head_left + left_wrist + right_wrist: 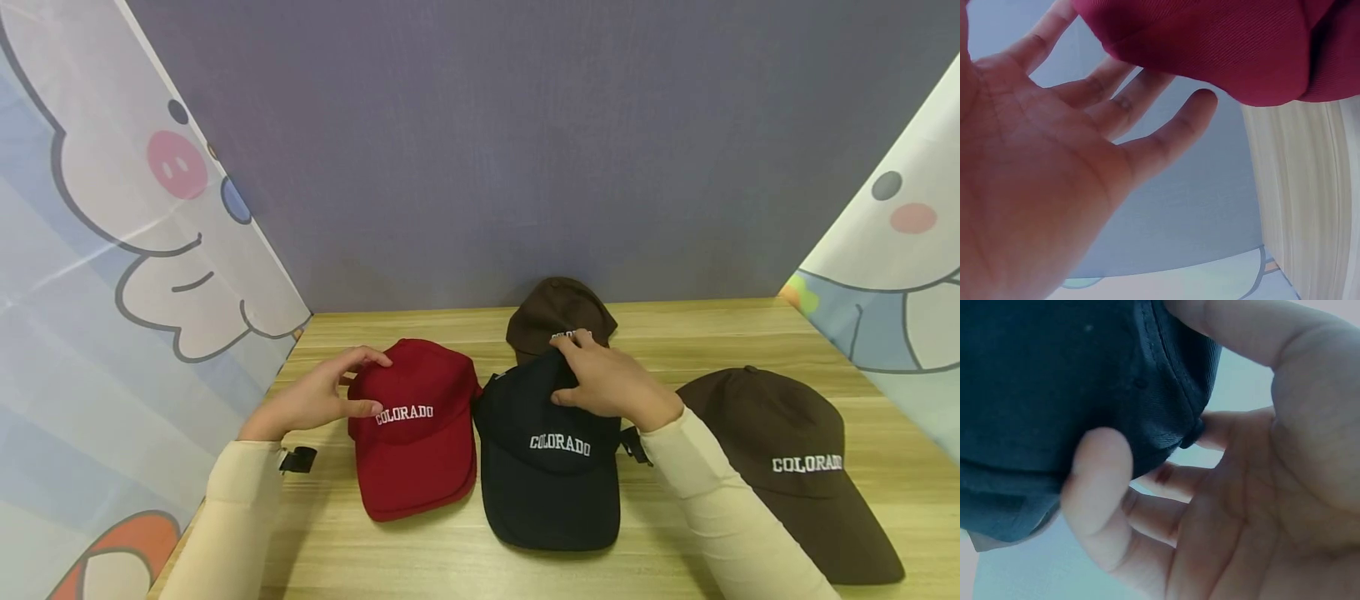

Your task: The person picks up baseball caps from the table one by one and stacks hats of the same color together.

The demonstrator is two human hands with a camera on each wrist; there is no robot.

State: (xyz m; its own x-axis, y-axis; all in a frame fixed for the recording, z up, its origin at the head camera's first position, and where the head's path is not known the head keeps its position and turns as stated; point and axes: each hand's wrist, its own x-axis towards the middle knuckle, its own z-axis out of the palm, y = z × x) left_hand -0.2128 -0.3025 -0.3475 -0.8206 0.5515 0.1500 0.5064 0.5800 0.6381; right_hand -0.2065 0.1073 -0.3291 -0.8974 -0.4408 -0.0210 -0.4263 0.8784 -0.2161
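Observation:
A red baseball cap (414, 454) with white COLORADO lettering sits left of centre, brim toward me. My left hand (324, 398) is at its left side, with thumb and index finger against the crown. In the left wrist view, the loosely extended fingers (1166, 140) reach beside and behind the red cloth. A black baseball cap (551, 500) with the same lettering is at centre. My right hand (611, 379) holds the top of its crown. The right wrist view shows fingers curled round the black cloth (1029, 381); the thumb's tip is hidden there.
A dark brown cap (558, 308) stands behind the black one, partly covered by it. Another brown cap (757, 425) lies at the right, under my right forearm in view. The wooden table (420, 558) ends at a grey back panel (465, 167), with cartoon-printed cloths on both sides.

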